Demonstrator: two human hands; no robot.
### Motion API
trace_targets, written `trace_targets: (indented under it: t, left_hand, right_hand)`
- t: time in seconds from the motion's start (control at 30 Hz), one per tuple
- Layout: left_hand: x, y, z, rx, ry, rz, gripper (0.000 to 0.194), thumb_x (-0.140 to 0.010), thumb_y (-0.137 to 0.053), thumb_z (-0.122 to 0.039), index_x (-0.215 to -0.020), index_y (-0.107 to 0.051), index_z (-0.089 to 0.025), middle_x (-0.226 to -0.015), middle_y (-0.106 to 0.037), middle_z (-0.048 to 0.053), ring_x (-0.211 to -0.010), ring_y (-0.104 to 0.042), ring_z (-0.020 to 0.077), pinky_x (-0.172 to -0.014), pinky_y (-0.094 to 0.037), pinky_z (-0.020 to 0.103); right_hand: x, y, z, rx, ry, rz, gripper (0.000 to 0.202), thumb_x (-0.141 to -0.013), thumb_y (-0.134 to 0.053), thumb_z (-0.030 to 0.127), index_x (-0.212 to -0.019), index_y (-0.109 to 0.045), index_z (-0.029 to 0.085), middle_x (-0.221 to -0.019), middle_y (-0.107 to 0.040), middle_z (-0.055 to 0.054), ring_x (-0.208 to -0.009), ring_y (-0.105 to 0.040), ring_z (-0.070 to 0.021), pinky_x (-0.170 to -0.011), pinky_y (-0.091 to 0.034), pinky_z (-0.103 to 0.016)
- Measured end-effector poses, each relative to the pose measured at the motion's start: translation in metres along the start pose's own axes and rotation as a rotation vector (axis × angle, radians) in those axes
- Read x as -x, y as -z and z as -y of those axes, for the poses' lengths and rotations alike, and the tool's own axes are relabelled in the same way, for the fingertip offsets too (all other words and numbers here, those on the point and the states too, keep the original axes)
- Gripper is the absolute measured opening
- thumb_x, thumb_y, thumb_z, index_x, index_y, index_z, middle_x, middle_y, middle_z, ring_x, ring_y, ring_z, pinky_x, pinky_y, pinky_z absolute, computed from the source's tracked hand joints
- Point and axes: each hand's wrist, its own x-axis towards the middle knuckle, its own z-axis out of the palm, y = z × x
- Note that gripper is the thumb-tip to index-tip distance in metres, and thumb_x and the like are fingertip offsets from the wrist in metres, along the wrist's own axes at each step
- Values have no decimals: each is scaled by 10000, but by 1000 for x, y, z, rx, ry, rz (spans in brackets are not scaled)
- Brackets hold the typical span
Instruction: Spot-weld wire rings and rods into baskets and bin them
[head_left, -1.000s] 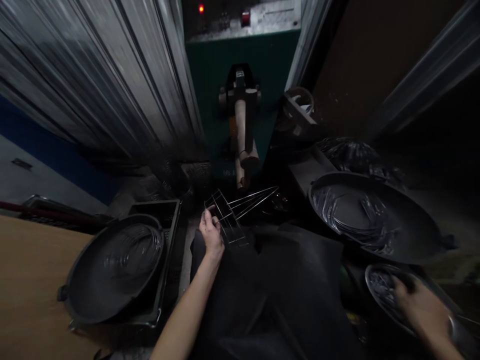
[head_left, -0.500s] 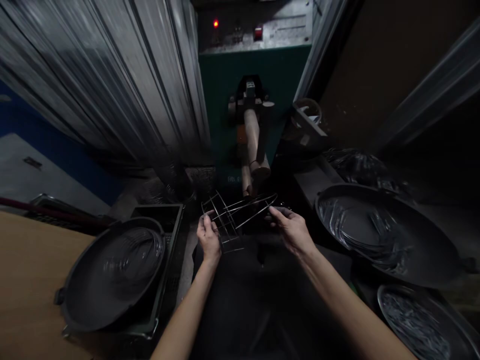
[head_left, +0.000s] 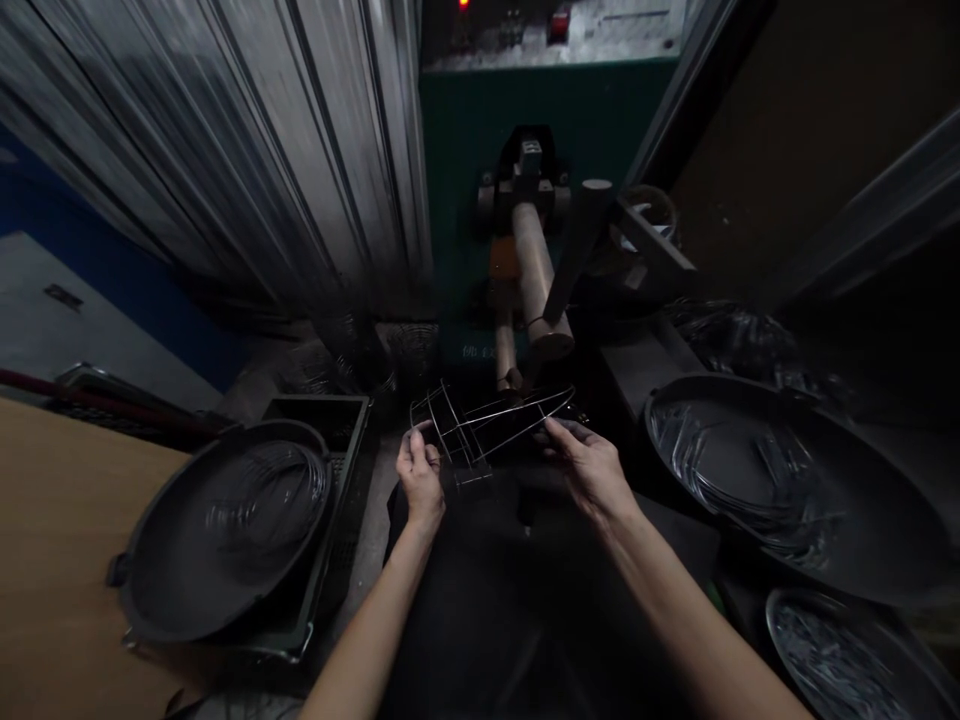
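Observation:
Both hands hold a thin wire frame (head_left: 461, 428) near the middle of the view, in front of the machine's rods. My left hand (head_left: 421, 478) pinches its left end, thumb on top. At the right, my right hand (head_left: 589, 462) grips the narrow looped end between thumb and fingers. Above the wire frame, two metal cylinders, a thick one (head_left: 538, 280) and a thinner one (head_left: 506, 350), point down from the green machine (head_left: 461, 150). The wire frame's far edge lies close to the lower cylinder's tip; whether they touch is unclear.
A round dark pan (head_left: 172, 580) with wire rings stands at left on a dark crate (head_left: 352, 440). At right are a larger pan (head_left: 885, 500) holding bent wires and a bowl (head_left: 776, 610) of small metal pieces. Corrugated metal sheeting (head_left: 330, 130) rises behind left.
The camera view has shifted, so the machine appears higher and further right. Both hands still hold the wire frame, which is slightly more level.

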Motion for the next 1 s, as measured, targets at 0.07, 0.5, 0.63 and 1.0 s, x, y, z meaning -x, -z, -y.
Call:
trace_targets:
  t: [0.07, 0.5, 0.63, 1.0]
  left_hand:
    - [-3, 1, 1, -16, -21, 1, 446, -782, -598, -563, -930, -631, -143, -462, -280, -95, -388, -244, 36, -378, -181, 134]
    - [-12, 1, -9, -92, -1, 52, 433, -831, -542, -552, -965, -626, -149, -471, -273, -89, -393, -223, 45, -376, -174, 147]
    - [-13, 2, -10, -75, 30, 62, 422, -827, -549, -546, -965, -623, -154, -482, -266, -91, -400, -221, 44, -382, -178, 144]
    - [-19, -2, -19, -13, 107, 43, 440, -770, -615, -537, -938, -633, -131, -484, -290, -91, -406, -234, 32, -391, -167, 139]
  right_hand:
    - [1, -5, 3, -18, -22, 6, 391, -433, -901, 320, -708, -707, 122, -706, -685, -49, -632, -642, -119, -497, -469, -149]
    - [5, -16, 15, 14, -127, 8, 327, -448, -908, 224, -687, -701, 140, -705, -685, -27, -641, -640, -98, -466, -466, -101]
    - [2, -18, 14, 12, -135, 28, 288, -486, -891, 200, -684, -690, 143, -703, -685, -23, -646, -642, -94, -473, -470, -92]
    - [-4, -25, 13, 35, -105, 20, 201, -583, -826, 173, -705, -667, 166, -724, -688, -35, -647, -657, -134, -479, -504, -151]
